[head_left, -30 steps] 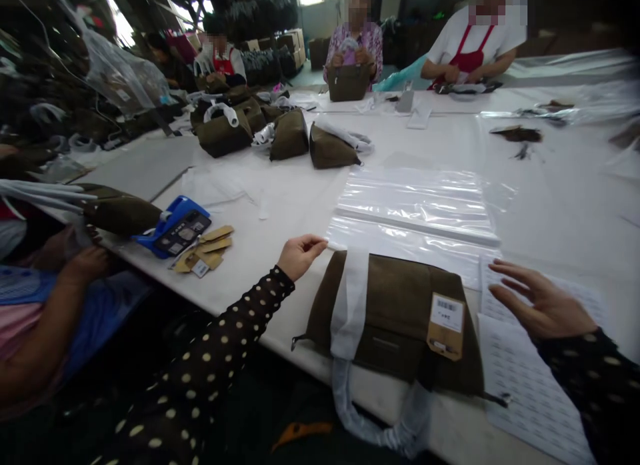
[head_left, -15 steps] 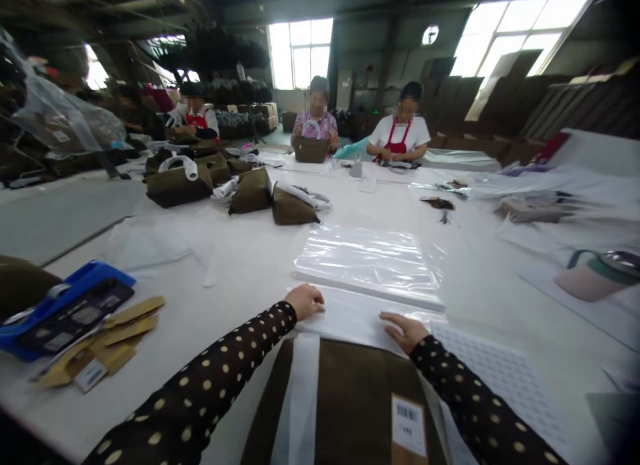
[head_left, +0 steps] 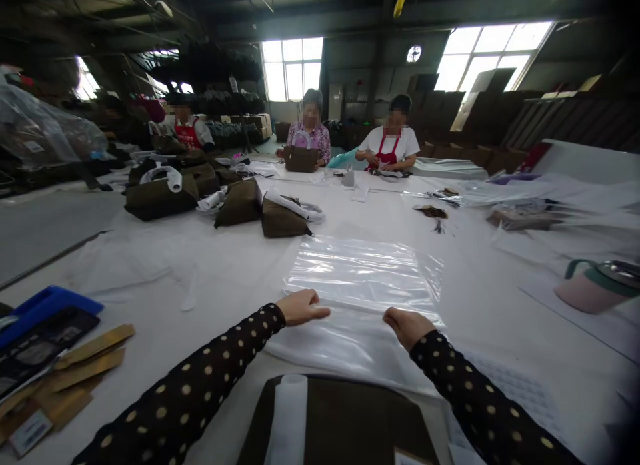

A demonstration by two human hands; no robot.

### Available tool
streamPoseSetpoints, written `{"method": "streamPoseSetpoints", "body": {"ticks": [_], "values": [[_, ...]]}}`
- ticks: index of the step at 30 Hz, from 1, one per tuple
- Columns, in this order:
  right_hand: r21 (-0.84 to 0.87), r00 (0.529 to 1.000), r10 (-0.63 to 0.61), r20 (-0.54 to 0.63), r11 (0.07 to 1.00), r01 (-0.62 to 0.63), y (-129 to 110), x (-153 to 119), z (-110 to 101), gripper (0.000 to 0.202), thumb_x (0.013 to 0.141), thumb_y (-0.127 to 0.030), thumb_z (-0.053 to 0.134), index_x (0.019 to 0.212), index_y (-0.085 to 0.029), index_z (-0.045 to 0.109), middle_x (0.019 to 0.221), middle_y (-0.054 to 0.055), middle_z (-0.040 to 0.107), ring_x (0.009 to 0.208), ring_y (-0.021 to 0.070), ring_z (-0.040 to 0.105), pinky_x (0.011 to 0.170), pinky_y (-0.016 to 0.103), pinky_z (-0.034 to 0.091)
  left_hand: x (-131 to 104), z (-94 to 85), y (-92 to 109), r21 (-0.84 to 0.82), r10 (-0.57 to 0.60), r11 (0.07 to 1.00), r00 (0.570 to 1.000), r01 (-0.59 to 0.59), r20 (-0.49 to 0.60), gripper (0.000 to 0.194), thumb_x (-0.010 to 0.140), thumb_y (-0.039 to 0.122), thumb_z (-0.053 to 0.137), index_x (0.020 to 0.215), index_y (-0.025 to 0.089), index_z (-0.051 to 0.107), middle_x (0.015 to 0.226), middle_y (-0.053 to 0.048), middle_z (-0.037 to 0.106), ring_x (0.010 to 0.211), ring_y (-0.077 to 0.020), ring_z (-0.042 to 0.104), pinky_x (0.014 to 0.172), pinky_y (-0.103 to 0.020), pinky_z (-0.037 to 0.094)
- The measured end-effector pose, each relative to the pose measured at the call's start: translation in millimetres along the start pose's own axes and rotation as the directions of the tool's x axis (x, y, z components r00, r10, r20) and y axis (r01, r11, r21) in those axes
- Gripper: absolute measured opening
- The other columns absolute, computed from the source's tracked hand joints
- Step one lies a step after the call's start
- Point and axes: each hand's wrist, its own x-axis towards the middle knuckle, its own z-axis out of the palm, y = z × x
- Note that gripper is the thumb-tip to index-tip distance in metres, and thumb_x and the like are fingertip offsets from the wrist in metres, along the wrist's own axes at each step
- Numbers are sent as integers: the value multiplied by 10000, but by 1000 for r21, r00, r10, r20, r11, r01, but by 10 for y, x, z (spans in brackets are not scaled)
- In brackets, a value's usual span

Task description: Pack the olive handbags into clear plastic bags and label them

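A clear plastic bag lies across the table in front of me, its upper edge raised between my hands. My left hand is at the left part of that edge, thumb stretched to the right and apart from the curled fingers. My right hand pinches the edge farther right. More clear plastic bags lie flat just beyond. Nearest me is a dark olive bag with a white wrapped strap and part of a tag at its lower edge.
Several wrapped olive bags lie at the back left. A blue tray and brown tags are at left, a lidded mug at right. People work across the table.
The plastic bag's near edge has lifted between my hands and its sheet now spreads toward me. My right fingers have closed on it. The view has shifted, with the olive bag lower in it.
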Motion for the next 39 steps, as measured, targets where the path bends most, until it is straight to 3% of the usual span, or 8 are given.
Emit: {"method": "streamPoseSetpoints", "body": {"ticks": [3,7,17,22,27,32,35,39], "values": [[-28,998,-21,-64,999,20,-70,114,-272,238,898,-283,346,867,-214,572,790,31,651,695,169,597,588,253,367,-249,-107,145,122,79,991,987,-63,-138,513,700,448,618,1128,175,539,1037,-99,593,956,-246,540,832,-325,395],[-70,988,-66,-139,996,57,-161,153,-508,200,905,-288,369,858,-205,545,840,20,639,745,140,585,624,237,375,-388,-217,176,249,90,968,973,-35,-212,227,850,231,424,799,182,640,784,-80,624,779,-211,571,717,-307,406],[-283,993,-54,-110,959,20,-261,303,-748,142,746,-177,632,802,-191,503,747,21,627,684,177,600,511,231,290,192,-674,310,276,94,961,947,-7,-306,253,662,381,700,652,191,533,666,-20,587,674,-184,545,574,-247,330],[-286,979,-44,-198,958,-15,-286,124,-1030,449,723,-615,554,883,-204,468,743,24,623,659,215,590,486,251,271,53,-876,447,313,174,947,942,-80,-288,392,573,528,715,592,190,517,581,-21,542,649,-204,544,570,-261,313],[-178,960,-57,-275,984,8,-369,-60,-886,353,877,-530,361,834,-205,491,778,19,618,659,157,575,505,245,276,-218,-675,487,163,113,985,936,-61,-334,427,830,540,393,593,197,486,563,-10,528,591,-167,521,552,-251,301],[-117,953,-15,-302,993,-22,-305,-165,-594,52,792,-224,547,770,-199,507,761,15,608,638,137,561,500,237,256,-387,-358,391,77,2,997,913,32,-408,192,723,336,602,652,203,482,571,14,520,586,-158,515,555,-239,302],[49,924,124,-361,992,-114,-130,-294,-505,79,780,-224,507,717,-203,464,678,0,577,574,133,517,512,238,279,-495,-277,254,-39,-124,992,874,120,-470,216,720,291,573,591,200,425,528,35,454,561,-138,472,553,-231,297],[388,812,430,-394,879,-277,148,-572,-386,238,787,-381,447,640,-215,361,567,-14,485,521,137,427,536,258,338,-671,-183,72,-246,-328,942,782,229,-530,271,716,308,545,541,199,369,489,53,373,527,-120,386,529,-224,271]]}}
